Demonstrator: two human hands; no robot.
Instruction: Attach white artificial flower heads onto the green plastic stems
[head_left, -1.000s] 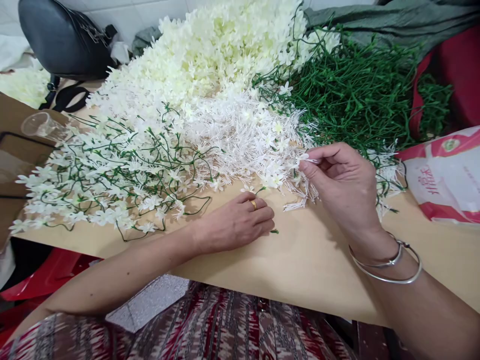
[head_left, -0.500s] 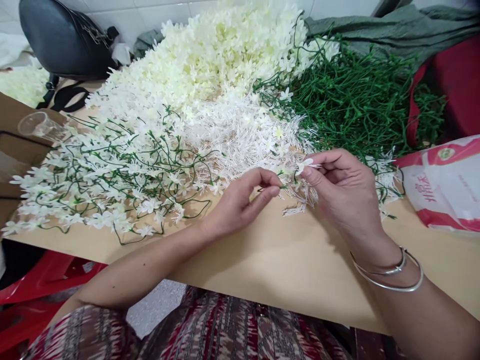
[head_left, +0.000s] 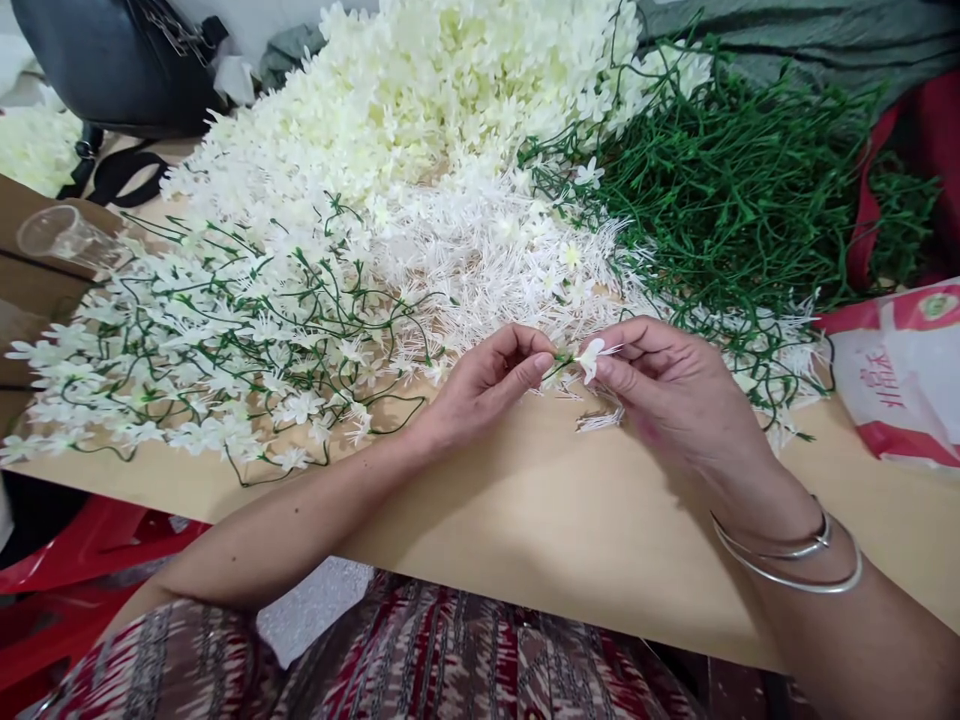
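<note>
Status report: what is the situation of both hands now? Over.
Left-hand grip pinching thin green plastic stem. Right-hand grip pinching small white plastic flower at its tip. Heap of loose white flower pieces close behind, nothing between.

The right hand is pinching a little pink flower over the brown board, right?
Not quite: the flower is white, not pink, as the head view shows. The right hand does pinch the white flower over the brown board, while the left hand holds a thin green stem up to it.
</note>
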